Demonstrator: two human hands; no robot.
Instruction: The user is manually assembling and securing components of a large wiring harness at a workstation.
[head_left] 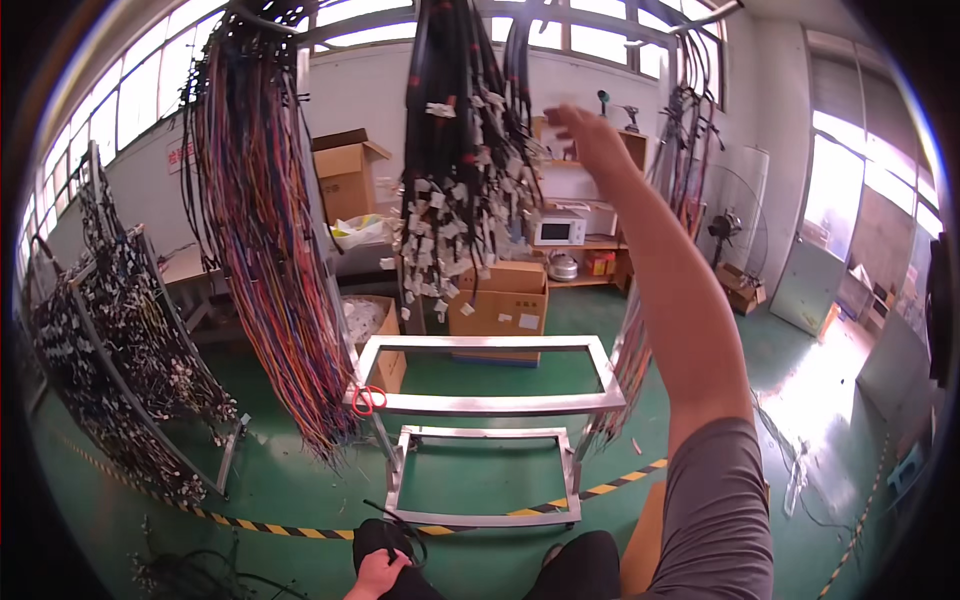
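Observation:
My right arm reaches up and forward, with my right hand (592,138) just to the right of a hanging bundle of black cables (455,110) with many white connectors. Its fingers are stretched out and apart, and I see nothing held in them. Low in the view my left hand (378,574) rests at my left knee, closed on a thin black cable (424,545) that curls above it. Red-handled scissors (368,400) sit at the left front corner of the metal frame stand (490,404).
Red, blue and orange wires (270,240) hang at left, beside racks of black harnesses (110,370). Behind the stand are cardboard boxes (500,300) and a shelf with a microwave (560,228). A fan (724,228) stands right. Striped tape (290,530) crosses the green floor.

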